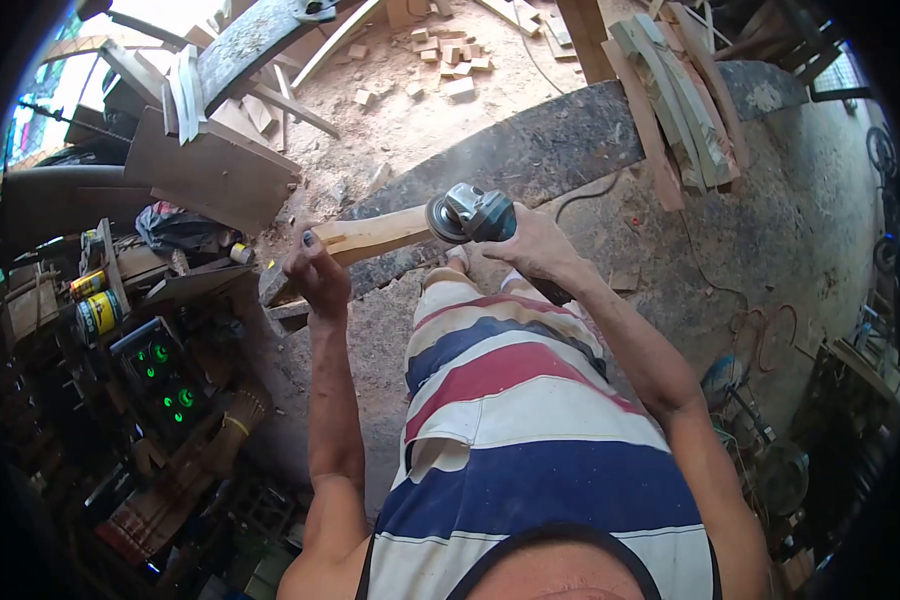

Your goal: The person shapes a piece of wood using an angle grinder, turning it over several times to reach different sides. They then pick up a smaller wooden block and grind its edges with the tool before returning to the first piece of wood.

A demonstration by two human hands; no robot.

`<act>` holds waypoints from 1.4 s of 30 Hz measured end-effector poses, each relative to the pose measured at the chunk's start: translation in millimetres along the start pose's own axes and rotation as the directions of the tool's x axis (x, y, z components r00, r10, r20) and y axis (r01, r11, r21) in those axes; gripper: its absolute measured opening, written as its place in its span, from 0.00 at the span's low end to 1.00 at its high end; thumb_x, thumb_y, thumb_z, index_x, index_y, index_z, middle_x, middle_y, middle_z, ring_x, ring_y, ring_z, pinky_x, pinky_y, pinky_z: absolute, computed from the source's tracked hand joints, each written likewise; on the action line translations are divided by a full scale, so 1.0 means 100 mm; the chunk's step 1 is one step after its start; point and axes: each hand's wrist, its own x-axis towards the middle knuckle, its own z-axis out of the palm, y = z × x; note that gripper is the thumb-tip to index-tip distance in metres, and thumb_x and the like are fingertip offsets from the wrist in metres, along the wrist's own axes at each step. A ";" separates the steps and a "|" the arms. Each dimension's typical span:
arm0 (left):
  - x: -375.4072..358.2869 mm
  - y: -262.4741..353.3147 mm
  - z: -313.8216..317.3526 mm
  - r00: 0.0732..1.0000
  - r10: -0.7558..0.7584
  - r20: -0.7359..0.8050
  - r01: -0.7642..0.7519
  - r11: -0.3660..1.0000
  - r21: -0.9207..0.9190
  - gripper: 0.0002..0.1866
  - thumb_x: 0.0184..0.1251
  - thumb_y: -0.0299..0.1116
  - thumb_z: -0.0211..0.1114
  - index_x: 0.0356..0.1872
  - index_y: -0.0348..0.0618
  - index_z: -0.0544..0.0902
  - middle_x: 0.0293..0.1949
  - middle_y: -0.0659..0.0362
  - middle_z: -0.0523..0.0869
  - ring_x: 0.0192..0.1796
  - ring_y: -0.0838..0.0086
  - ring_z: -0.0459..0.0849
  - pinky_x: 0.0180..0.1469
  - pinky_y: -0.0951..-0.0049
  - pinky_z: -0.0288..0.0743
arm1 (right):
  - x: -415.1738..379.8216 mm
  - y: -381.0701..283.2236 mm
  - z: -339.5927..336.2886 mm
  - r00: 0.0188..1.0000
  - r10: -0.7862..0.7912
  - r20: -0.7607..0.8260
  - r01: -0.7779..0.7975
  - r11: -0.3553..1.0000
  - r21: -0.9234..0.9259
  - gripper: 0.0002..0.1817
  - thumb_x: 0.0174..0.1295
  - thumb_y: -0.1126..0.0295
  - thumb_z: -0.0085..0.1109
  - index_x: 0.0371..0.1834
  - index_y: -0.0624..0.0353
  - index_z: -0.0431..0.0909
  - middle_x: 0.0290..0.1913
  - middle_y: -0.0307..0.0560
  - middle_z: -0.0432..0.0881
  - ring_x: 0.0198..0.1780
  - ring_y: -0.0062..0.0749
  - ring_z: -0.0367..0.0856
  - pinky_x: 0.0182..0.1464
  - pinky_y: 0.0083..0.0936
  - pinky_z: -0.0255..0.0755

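Observation:
A pale, slightly curved piece of wood lies across the dark worn bench plank. My left hand is closed on the left end of that wood. In my right hand is an angle grinder with a teal and grey body, fingers wrapped round it. The grinder's round disc is at the right end of the wood; whether it touches the surface I cannot tell.
Curved wood strips are stacked on the plank at the right. Small wood blocks lie on the dusty floor ahead. A brown board leans at the left, near yellow cans and a green-lit device. Cables run along the right.

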 end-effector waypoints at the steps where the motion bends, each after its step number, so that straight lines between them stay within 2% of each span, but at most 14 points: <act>1: 0.01 0.01 0.02 0.991 0.126 -0.041 -0.122 0.990 0.074 0.19 0.92 0.34 0.49 0.37 0.34 0.80 0.40 0.43 0.89 0.37 0.48 0.89 0.42 0.53 0.78 | -0.01 0.04 -0.03 1.000 0.028 -0.006 -0.028 0.999 -0.018 0.37 0.57 0.51 0.81 0.66 0.62 0.84 0.55 0.67 0.92 0.58 0.64 0.92 0.62 0.47 0.84; 3: 0.01 -0.11 0.06 0.972 0.215 -0.092 -0.202 0.970 0.136 0.21 0.92 0.37 0.48 0.38 0.33 0.81 0.37 0.44 0.88 0.35 0.49 0.88 0.40 0.54 0.77 | -0.02 0.15 -0.07 0.997 0.080 -0.015 -0.080 0.995 -0.053 0.38 0.57 0.48 0.80 0.65 0.62 0.85 0.52 0.68 0.93 0.57 0.66 0.91 0.62 0.48 0.84; 6: 0.01 -0.06 0.02 0.992 0.107 -0.065 -0.107 0.994 0.008 0.24 0.91 0.42 0.47 0.39 0.32 0.82 0.33 0.44 0.85 0.33 0.50 0.87 0.39 0.54 0.75 | 0.04 0.44 -0.09 0.998 0.054 -0.045 -0.056 0.996 -0.065 0.34 0.57 0.48 0.79 0.59 0.64 0.88 0.48 0.66 0.94 0.53 0.64 0.93 0.57 0.48 0.85; 7: 0.02 0.01 -0.01 0.999 0.030 -0.029 -0.032 0.997 -0.069 0.25 0.91 0.43 0.47 0.39 0.32 0.82 0.32 0.45 0.85 0.33 0.50 0.87 0.38 0.54 0.75 | 0.04 0.53 -0.10 0.992 0.100 -0.073 -0.106 0.991 -0.083 0.33 0.57 0.48 0.79 0.57 0.65 0.88 0.47 0.65 0.94 0.51 0.63 0.94 0.56 0.48 0.86; 9: 0.00 0.01 -0.01 0.999 0.027 -0.030 -0.030 0.995 -0.095 0.25 0.90 0.45 0.48 0.39 0.33 0.82 0.31 0.45 0.84 0.33 0.50 0.87 0.38 0.54 0.74 | 0.05 0.62 -0.14 0.975 0.183 -0.126 -0.199 0.973 -0.120 0.31 0.58 0.49 0.78 0.53 0.66 0.89 0.44 0.63 0.94 0.49 0.61 0.95 0.54 0.47 0.86; 12: -0.03 0.07 -0.03 0.999 0.027 -0.020 -0.028 0.998 -0.060 0.27 0.90 0.45 0.45 0.38 0.31 0.82 0.32 0.45 0.85 0.36 0.50 0.88 0.42 0.54 0.76 | 0.03 0.56 -0.16 0.952 0.280 -0.122 -0.284 0.959 -0.014 0.34 0.56 0.46 0.80 0.56 0.64 0.90 0.47 0.64 0.94 0.54 0.59 0.94 0.58 0.47 0.86; 15: -0.01 0.14 -0.04 0.998 0.063 -0.024 -0.063 0.998 -0.016 0.27 0.90 0.43 0.44 0.38 0.30 0.81 0.32 0.45 0.85 0.36 0.50 0.88 0.43 0.55 0.77 | 0.03 0.32 -0.07 0.991 0.115 0.065 -0.124 0.982 0.143 0.35 0.57 0.45 0.79 0.59 0.62 0.88 0.47 0.62 0.94 0.52 0.58 0.94 0.60 0.46 0.85; 18: 0.04 0.20 -0.02 0.997 0.068 -0.033 -0.069 0.997 -0.033 0.25 0.88 0.44 0.47 0.39 0.33 0.83 0.30 0.43 0.84 0.34 0.47 0.86 0.41 0.51 0.75 | -0.03 -0.09 0.17 0.995 -0.083 -0.050 0.091 0.977 0.193 0.37 0.57 0.45 0.79 0.61 0.63 0.86 0.48 0.62 0.93 0.53 0.57 0.92 0.61 0.45 0.83; 21: 0.09 0.28 -0.03 0.996 0.079 -0.036 -0.080 0.996 -0.027 0.24 0.87 0.45 0.49 0.39 0.34 0.84 0.29 0.42 0.83 0.32 0.46 0.86 0.39 0.49 0.74 | -0.02 -0.35 0.25 0.989 -0.126 0.080 0.105 0.970 0.218 0.38 0.56 0.45 0.79 0.62 0.63 0.86 0.54 0.64 0.92 0.55 0.58 0.92 0.63 0.46 0.82; 24: 0.05 0.22 0.03 0.986 0.140 -0.093 -0.138 0.990 0.030 0.25 0.87 0.46 0.48 0.39 0.35 0.84 0.28 0.42 0.84 0.31 0.46 0.87 0.37 0.50 0.74 | 0.06 -0.34 0.28 0.990 -0.076 0.119 0.054 0.983 0.177 0.39 0.56 0.45 0.80 0.63 0.64 0.86 0.55 0.65 0.91 0.57 0.59 0.91 0.65 0.46 0.82; 27: 0.05 0.23 0.00 0.992 0.092 -0.081 -0.093 0.996 -0.009 0.25 0.87 0.47 0.48 0.40 0.35 0.85 0.27 0.43 0.84 0.30 0.47 0.88 0.36 0.51 0.75 | 0.13 -0.19 0.23 0.983 -0.184 -0.026 0.186 0.979 0.088 0.39 0.56 0.45 0.80 0.63 0.64 0.86 0.55 0.67 0.91 0.57 0.62 0.91 0.65 0.48 0.82; 31: -0.02 0.21 -0.06 1.000 0.012 0.002 -0.011 1.000 -0.019 0.21 0.87 0.38 0.47 0.41 0.33 0.83 0.35 0.43 0.85 0.38 0.45 0.88 0.43 0.51 0.76 | 0.17 -0.11 0.14 1.000 -0.011 0.002 0.011 1.000 0.003 0.39 0.55 0.46 0.80 0.61 0.67 0.87 0.53 0.69 0.91 0.56 0.65 0.92 0.62 0.50 0.84; 34: -0.05 0.08 -0.04 0.998 0.064 -0.022 -0.063 0.998 0.020 0.21 0.87 0.38 0.47 0.40 0.33 0.83 0.34 0.44 0.85 0.36 0.47 0.89 0.41 0.52 0.77 | 0.22 0.03 0.12 1.000 0.006 -0.018 -0.006 1.000 -0.012 0.40 0.54 0.46 0.80 0.61 0.68 0.87 0.52 0.72 0.92 0.56 0.66 0.93 0.62 0.50 0.84; 42: -0.12 -0.02 -0.02 0.998 0.001 -0.062 -0.002 1.000 -0.027 0.22 0.85 0.43 0.51 0.43 0.35 0.87 0.31 0.44 0.88 0.31 0.47 0.88 0.40 0.51 0.76 | 0.38 0.43 0.00 0.996 0.077 -0.040 -0.081 0.987 -0.141 0.42 0.54 0.42 0.79 0.60 0.71 0.87 0.51 0.73 0.93 0.56 0.66 0.93 0.60 0.50 0.85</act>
